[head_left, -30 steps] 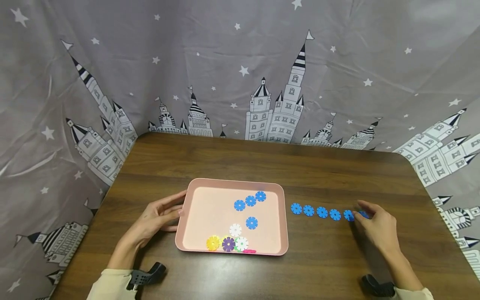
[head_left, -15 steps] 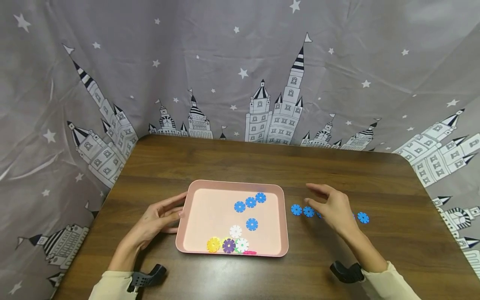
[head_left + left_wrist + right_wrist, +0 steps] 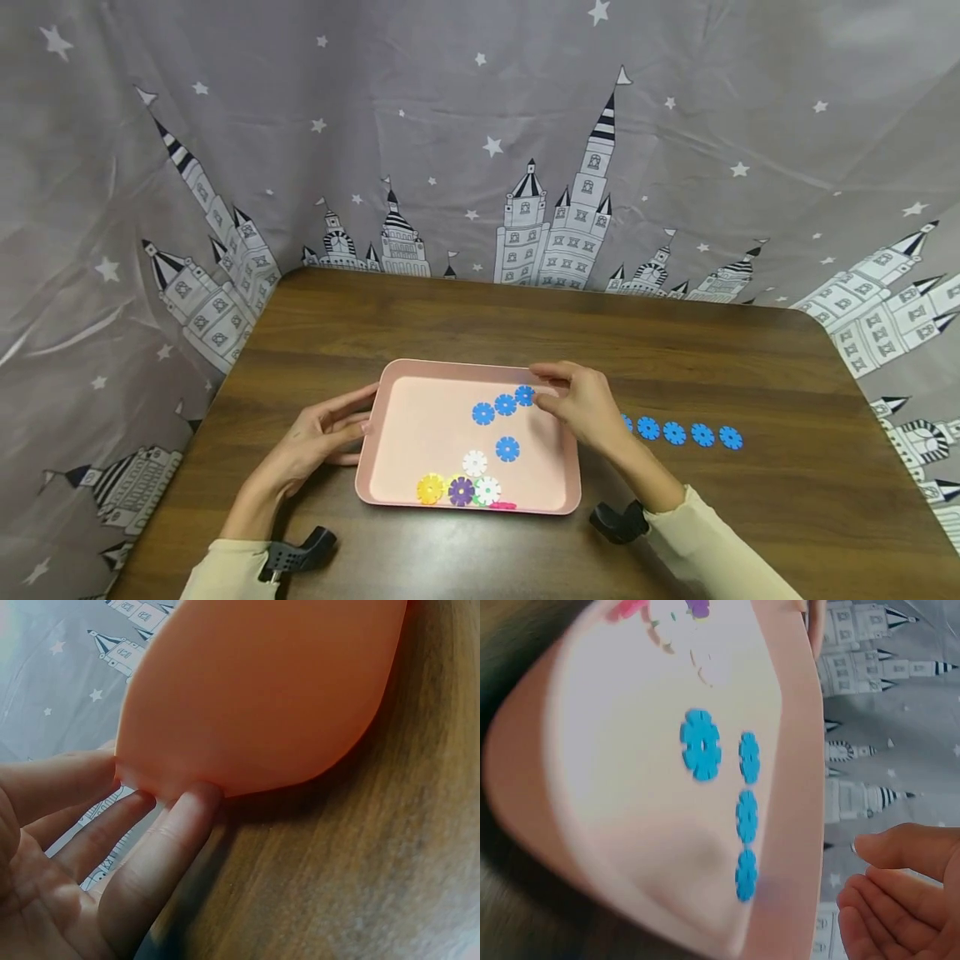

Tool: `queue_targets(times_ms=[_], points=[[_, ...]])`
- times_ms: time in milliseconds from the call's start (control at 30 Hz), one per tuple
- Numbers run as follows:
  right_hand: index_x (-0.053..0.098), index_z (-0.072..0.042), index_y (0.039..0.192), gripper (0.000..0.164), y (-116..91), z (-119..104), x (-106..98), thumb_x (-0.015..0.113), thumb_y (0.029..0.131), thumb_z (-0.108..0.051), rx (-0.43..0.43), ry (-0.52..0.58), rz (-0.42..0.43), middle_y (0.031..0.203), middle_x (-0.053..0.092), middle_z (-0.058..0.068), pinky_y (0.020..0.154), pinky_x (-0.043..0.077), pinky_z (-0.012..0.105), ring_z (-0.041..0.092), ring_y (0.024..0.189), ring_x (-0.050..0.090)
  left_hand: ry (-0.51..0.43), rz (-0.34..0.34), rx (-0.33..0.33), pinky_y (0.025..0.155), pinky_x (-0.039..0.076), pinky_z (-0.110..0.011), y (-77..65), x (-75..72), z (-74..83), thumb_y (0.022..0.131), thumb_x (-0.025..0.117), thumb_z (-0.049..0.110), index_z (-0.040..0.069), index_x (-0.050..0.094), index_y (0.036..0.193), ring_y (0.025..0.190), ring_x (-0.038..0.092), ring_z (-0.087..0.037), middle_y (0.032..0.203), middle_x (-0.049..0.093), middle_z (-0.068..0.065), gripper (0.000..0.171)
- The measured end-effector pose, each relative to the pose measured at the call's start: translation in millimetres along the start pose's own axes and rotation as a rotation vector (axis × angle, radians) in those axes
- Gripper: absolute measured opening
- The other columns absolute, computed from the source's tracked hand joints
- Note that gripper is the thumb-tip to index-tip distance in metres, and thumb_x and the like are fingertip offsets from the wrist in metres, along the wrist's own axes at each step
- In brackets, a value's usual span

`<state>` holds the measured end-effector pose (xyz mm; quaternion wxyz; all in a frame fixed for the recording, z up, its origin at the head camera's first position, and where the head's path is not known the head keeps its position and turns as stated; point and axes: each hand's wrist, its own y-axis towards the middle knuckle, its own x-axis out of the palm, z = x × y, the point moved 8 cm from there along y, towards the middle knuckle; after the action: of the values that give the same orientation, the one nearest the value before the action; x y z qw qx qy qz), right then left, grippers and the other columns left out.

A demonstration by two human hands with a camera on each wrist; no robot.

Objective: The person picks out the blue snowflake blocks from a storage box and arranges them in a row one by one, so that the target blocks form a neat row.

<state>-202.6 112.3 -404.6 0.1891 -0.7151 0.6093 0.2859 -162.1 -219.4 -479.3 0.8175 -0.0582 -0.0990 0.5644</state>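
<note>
My left hand (image 3: 303,437) holds the left side of a pink tray (image 3: 362,467), its thumb and fingertips at the wall in the left wrist view. Above the tray's right rim reaches my right hand (image 3: 588,408), thumb and index finger apart with nothing between them. Its fingertips overlap the rearmost blue notched plastic disc (image 3: 524,395) in the tray. Two more blue discs (image 3: 494,409) line up beside that one, and a single blue disc (image 3: 701,745) lies apart. Along the tray's front wall sit yellow (image 3: 431,489), purple (image 3: 461,492), white (image 3: 487,491) and pink pieces.
On the brown table (image 3: 450,321), right of the tray, a row of several blue discs (image 3: 674,433) runs sideways; my right forearm hides part of its left end. A grey curtain (image 3: 420,100) printed with castles and stars hangs behind the table.
My right hand has left the far right disc, which stays in the row, and moved left past the row to over the tray. The left hand keeps its place at the tray.
</note>
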Motion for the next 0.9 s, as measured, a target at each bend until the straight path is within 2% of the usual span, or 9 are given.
queue_targets(times_ms=[333, 467, 700, 900], points=[[0.075, -0.004, 0.109, 0.034, 13, -2, 42, 0.081, 0.075, -0.001, -0.018, 0.016, -0.114, 0.106, 0.073, 0.008, 0.086, 0.057, 0.041, 0.024, 0.098, 0.069, -0.003, 0.004, -0.009, 0.079, 0.057, -0.052, 0.5, -0.3, -1.0, 0.097, 0.061, 0.006, 0.002, 0.032, 0.152, 0.114, 0.062, -0.022, 0.149, 0.035, -0.031, 0.063], [0.075, -0.004, 0.109, 0.035, 16, -4, 48, 0.081, 0.075, -0.002, -0.046, 0.007, -0.132, 0.103, 0.074, 0.008, 0.084, 0.058, 0.040, 0.022, 0.095, 0.070, -0.004, 0.006, -0.008, 0.079, 0.057, -0.052, 0.2, -0.8, -0.9, 0.097, 0.061, 0.006, 0.001, 0.032, 0.152, 0.114, 0.062, -0.022, 0.149, 0.035, -0.031, 0.062], [0.076, -0.007, 0.110, 0.035, 19, -12, 53, 0.082, 0.075, -0.007, -0.057, -0.057, -0.165, 0.104, 0.074, 0.005, 0.080, 0.057, 0.030, 0.020, 0.093, 0.070, -0.015, -0.006, 0.003, 0.079, 0.057, -0.052, 0.4, -0.2, -1.1, 0.097, 0.060, 0.005, 0.000, 0.031, 0.152, 0.114, 0.062, -0.022, 0.148, 0.035, -0.033, 0.062], [0.074, -0.003, 0.112, 0.039, 21, -11, 67, 0.081, 0.074, 0.001, -0.056, -0.013, -0.239, 0.104, 0.074, 0.007, 0.083, 0.058, 0.034, 0.022, 0.094, 0.069, -0.016, -0.007, 0.003, 0.079, 0.057, -0.052, 0.1, -0.5, -0.6, 0.098, 0.060, 0.006, 0.000, 0.031, 0.152, 0.113, 0.062, -0.021, 0.149, 0.034, -0.032, 0.062]])
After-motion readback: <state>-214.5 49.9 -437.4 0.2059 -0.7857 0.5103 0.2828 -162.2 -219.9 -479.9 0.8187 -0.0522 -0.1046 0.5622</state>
